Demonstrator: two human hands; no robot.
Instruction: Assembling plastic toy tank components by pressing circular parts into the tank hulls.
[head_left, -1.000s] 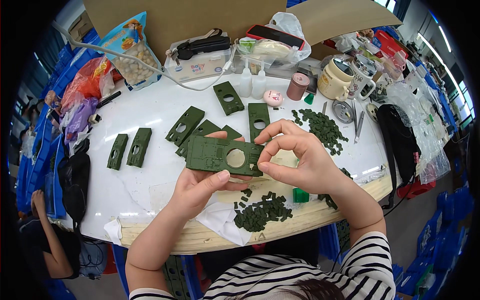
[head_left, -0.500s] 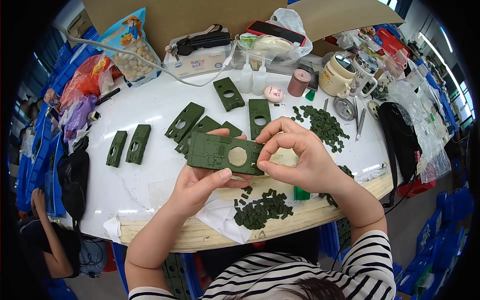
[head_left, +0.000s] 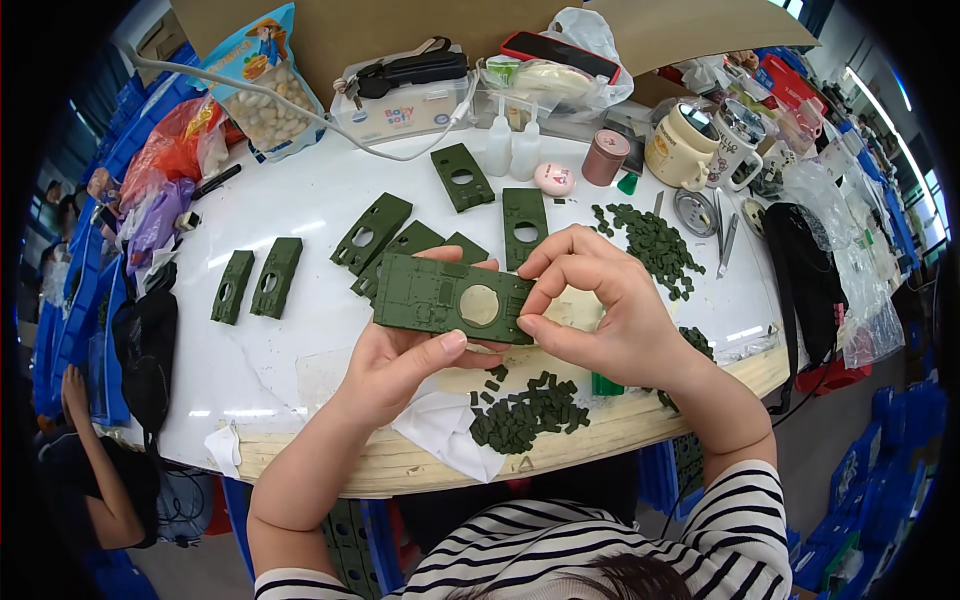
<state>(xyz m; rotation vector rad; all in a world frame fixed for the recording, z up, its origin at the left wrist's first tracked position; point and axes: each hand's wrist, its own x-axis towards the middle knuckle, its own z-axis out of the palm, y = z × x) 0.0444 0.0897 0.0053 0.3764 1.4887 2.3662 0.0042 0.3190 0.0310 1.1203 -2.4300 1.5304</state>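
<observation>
A dark green plastic model vehicle hull [head_left: 415,295] with a round hole lies across my left hand [head_left: 400,370], its thumb on the near edge and its fingers underneath. My right hand [head_left: 600,310] is pinched at the hull's right end; anything between thumb and forefinger is hidden. Just beyond are more green hulls, one upright in line with my right fingers [head_left: 524,215], one further back [head_left: 462,178] and an overlapping group [head_left: 371,233]. Two narrower-looking hulls [head_left: 277,278] stand to the left. Small green parts lie in a near pile [head_left: 525,415] and a far-right pile [head_left: 655,245].
A white cloth [head_left: 445,435] lies at the wooden front edge. Behind stand squeeze bottles [head_left: 525,150], a pink tin [head_left: 606,157], a cream mug [head_left: 682,148] and a snack bag [head_left: 270,95]. Tweezers [head_left: 728,245] lie right, near a black bag [head_left: 800,265]. Another person's arm [head_left: 100,450] shows left.
The view has shifted slightly. My left hand still supports the hull, and my right fingertips have moved a little at its right end.
</observation>
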